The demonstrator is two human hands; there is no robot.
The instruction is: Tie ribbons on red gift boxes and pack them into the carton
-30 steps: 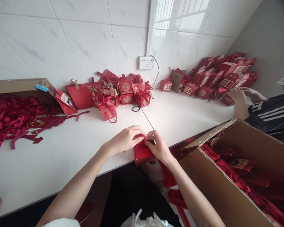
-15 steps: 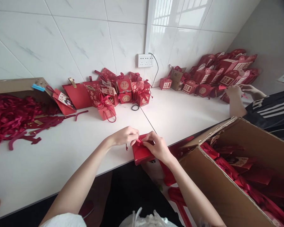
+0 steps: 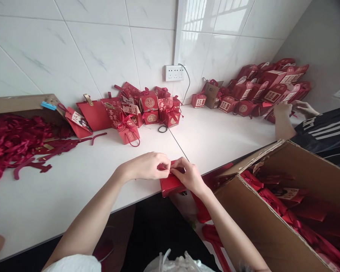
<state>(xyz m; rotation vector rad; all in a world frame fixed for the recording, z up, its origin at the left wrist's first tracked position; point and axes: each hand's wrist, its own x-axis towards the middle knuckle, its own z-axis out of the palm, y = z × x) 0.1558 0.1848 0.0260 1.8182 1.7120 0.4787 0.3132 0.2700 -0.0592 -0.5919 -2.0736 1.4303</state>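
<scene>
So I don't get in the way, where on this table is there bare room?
Bare: left of the left forearm, nearer than the ribbon heap; and right of the black loop, between the gift boxes and cardboard carton. Crowded: along the tiled wall, and where the left hand and right hand work at the red box.

A white counter [image 3: 51,200], split by a dark seam [image 3: 178,143], is backed by a wall of veined tiles [image 3: 102,49]. A socket [image 3: 175,73] is mounted beneath a pale conduit [image 3: 178,34]. A bright reflection [image 3: 229,19], perhaps of a barred window, is thrown on the gloss.
</scene>
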